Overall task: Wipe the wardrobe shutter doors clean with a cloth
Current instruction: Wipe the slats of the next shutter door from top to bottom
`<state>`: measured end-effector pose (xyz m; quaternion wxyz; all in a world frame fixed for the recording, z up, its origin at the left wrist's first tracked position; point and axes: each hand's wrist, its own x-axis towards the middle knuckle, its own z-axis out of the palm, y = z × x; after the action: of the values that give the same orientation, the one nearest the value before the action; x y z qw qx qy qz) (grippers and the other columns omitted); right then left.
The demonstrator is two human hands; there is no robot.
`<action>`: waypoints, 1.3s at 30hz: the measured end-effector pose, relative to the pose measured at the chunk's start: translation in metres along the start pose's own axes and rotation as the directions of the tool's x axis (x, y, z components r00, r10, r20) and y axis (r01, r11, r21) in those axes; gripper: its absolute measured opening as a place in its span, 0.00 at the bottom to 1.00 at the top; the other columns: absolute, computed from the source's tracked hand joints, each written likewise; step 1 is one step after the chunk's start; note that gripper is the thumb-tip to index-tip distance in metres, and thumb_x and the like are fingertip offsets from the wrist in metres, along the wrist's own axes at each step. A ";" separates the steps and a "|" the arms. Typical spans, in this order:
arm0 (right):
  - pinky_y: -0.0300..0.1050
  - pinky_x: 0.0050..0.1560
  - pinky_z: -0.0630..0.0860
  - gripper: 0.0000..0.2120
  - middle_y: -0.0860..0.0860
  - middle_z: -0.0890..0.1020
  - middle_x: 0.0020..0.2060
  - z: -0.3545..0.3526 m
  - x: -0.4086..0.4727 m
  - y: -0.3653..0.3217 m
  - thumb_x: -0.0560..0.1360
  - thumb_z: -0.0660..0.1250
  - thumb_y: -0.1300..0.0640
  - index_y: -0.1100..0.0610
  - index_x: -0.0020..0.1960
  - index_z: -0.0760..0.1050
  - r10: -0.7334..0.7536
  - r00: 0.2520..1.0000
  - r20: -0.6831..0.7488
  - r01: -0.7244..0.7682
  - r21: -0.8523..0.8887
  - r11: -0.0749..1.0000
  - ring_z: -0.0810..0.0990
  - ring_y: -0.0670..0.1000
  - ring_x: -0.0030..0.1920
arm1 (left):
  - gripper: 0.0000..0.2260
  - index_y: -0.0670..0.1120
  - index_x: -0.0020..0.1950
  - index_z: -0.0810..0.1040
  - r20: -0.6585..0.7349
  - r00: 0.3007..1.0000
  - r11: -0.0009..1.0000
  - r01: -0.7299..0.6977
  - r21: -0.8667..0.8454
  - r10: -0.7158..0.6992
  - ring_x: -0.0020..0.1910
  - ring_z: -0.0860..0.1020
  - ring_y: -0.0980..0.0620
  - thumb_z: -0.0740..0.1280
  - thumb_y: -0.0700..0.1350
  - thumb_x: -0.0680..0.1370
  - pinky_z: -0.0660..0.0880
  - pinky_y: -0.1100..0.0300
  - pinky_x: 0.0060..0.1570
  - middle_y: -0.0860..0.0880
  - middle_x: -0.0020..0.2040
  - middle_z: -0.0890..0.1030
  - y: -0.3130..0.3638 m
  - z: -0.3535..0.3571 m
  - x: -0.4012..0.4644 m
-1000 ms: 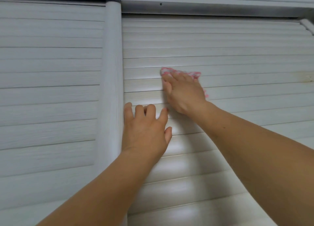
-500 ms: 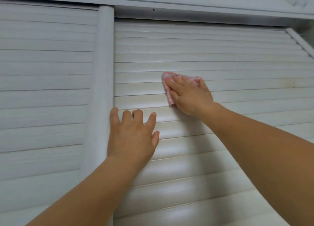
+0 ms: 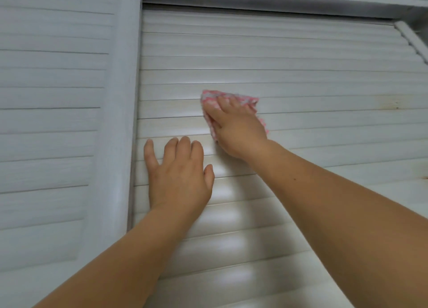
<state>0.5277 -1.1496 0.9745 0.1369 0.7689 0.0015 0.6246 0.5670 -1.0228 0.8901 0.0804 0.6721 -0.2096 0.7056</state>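
- While the right hand (image 3: 236, 129) pressed the cloth (image 3: 209, 99) flat against the right door (image 3: 324, 60), fingers spread over it rather than curled round it, the cloth could have slid out from under the palm, since nothing pinched it.
- The left hand (image 3: 178, 175) lay open and flat on the slats just below and left of the cloth, holding nothing; leaning hard there might have flexed a thin slat or left fresh smears on it.
- A brownish stain (image 3: 384, 104) sat well to the right of the cloth, at about its height, and short strokes near the post (image 3: 120, 122) would have missed it.
- Dirt could have stayed in the grooves between slats if the cloth only skimmed the faces.
- Against half a second earlier, the cloth sat in nearly the same place right of the post, and the right hand had barely shifted on it.
- The left hand's fingertips had closed up towards the cloth's lower edge.
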 end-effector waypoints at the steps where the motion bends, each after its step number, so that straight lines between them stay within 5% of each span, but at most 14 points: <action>1: 0.52 0.72 0.49 0.23 0.52 0.56 0.76 0.001 -0.006 -0.004 0.81 0.49 0.52 0.48 0.76 0.56 -0.037 0.999 0.006 0.037 0.011 0.999 0.52 0.55 0.75 | 0.18 0.43 0.53 0.76 -0.015 0.999 0.999 0.033 -0.030 -0.033 0.58 0.75 0.42 0.54 0.50 0.72 0.51 0.38 0.62 0.43 0.55 0.78 0.004 0.001 0.000; 5: 0.48 0.72 0.47 0.22 0.49 0.58 0.76 0.002 -0.037 0.013 0.81 0.47 0.49 0.46 0.75 0.59 -0.135 0.991 -0.022 0.136 0.072 0.988 0.54 0.53 0.75 | 0.16 0.44 0.60 0.74 -0.023 0.992 0.983 0.118 -0.141 -0.123 0.64 0.69 0.40 0.61 0.39 0.73 0.49 0.37 0.65 0.41 0.62 0.74 0.019 0.003 0.000; 10: 0.52 0.71 0.54 0.23 0.51 0.63 0.74 0.000 -0.061 0.072 0.79 0.50 0.52 0.49 0.74 0.64 -0.075 0.996 -0.048 0.080 0.110 0.991 0.58 0.55 0.74 | 0.17 0.48 0.64 0.72 0.002 0.997 0.990 0.075 -0.120 -0.076 0.69 0.64 0.45 0.59 0.42 0.76 0.44 0.40 0.66 0.46 0.66 0.70 0.037 -0.002 0.005; 15: 0.56 0.70 0.59 0.25 0.51 0.60 0.75 -0.005 -0.075 0.141 0.81 0.54 0.55 0.49 0.76 0.57 0.161 0.986 -0.032 -0.159 0.061 0.985 0.57 0.56 0.75 | 0.19 0.53 0.71 0.62 0.134 0.990 0.998 -0.031 -0.053 0.038 0.73 0.55 0.50 0.53 0.51 0.80 0.42 0.40 0.69 0.50 0.73 0.61 0.065 -0.012 0.017; 20: 0.61 0.64 0.65 0.24 0.58 0.63 0.71 -0.021 -0.067 0.168 0.78 0.57 0.56 0.54 0.73 0.57 0.484 0.872 0.066 -0.484 -0.016 0.875 0.62 0.61 0.70 | 0.21 0.53 0.73 0.58 0.209 0.977 0.998 -0.031 -0.049 0.040 0.74 0.52 0.50 0.52 0.52 0.80 0.42 0.40 0.69 0.51 0.75 0.56 0.089 -0.013 0.029; 22: 0.62 0.66 0.63 0.27 0.59 0.61 0.71 -0.021 -0.063 0.150 0.77 0.58 0.57 0.55 0.74 0.55 0.435 0.895 0.099 -0.432 -0.056 0.900 0.60 0.62 0.71 | 0.21 0.53 0.72 0.58 0.220 0.975 0.999 -0.036 -0.035 0.043 0.74 0.52 0.51 0.52 0.52 0.80 0.42 0.40 0.69 0.51 0.75 0.56 0.099 -0.011 0.034; 24: 0.58 0.68 0.62 0.31 0.58 0.57 0.74 -0.017 -0.065 0.129 0.77 0.58 0.56 0.54 0.77 0.49 0.226 0.968 0.112 -0.217 -0.084 0.972 0.57 0.61 0.72 | 0.20 0.53 0.72 0.59 0.216 0.976 0.999 -0.032 -0.027 0.038 0.74 0.53 0.51 0.53 0.52 0.80 0.43 0.40 0.69 0.51 0.74 0.57 0.108 -0.010 0.038; 28: 0.53 0.69 0.59 0.26 0.49 0.54 0.76 -0.022 -0.080 0.148 0.81 0.52 0.53 0.47 0.77 0.51 0.009 0.996 0.085 -0.008 -0.011 1.000 0.53 0.53 0.75 | 0.20 0.54 0.72 0.59 0.190 0.980 0.998 -0.045 -0.047 0.054 0.74 0.54 0.50 0.52 0.51 0.80 0.44 0.40 0.69 0.52 0.74 0.58 0.135 -0.007 0.047; 36: 0.58 0.61 0.67 0.24 0.55 0.62 0.71 -0.032 -0.093 0.219 0.78 0.56 0.57 0.54 0.73 0.57 0.491 0.868 0.079 -0.489 -0.045 0.871 0.63 0.59 0.70 | 0.18 0.54 0.69 0.63 0.136 0.989 0.995 -0.065 0.076 0.054 0.70 0.62 0.46 0.52 0.51 0.79 0.45 0.41 0.69 0.50 0.69 0.65 0.152 -0.002 0.051; 39: 0.57 0.65 0.62 0.26 0.56 0.60 0.72 -0.026 -0.080 0.189 0.78 0.54 0.58 0.55 0.75 0.53 0.378 0.923 0.070 -0.373 -0.072 0.925 0.60 0.59 0.71 | 0.12 0.49 0.54 0.78 0.068 0.993 0.994 -0.097 0.054 0.093 0.51 0.76 0.41 0.61 0.47 0.73 0.55 0.40 0.64 0.47 0.51 0.78 0.152 0.003 0.054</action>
<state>0.4530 -1.3395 0.9429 0.0368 0.7759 -0.1695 0.6066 0.5054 -1.1702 0.9150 0.0207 0.6861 -0.2234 0.6920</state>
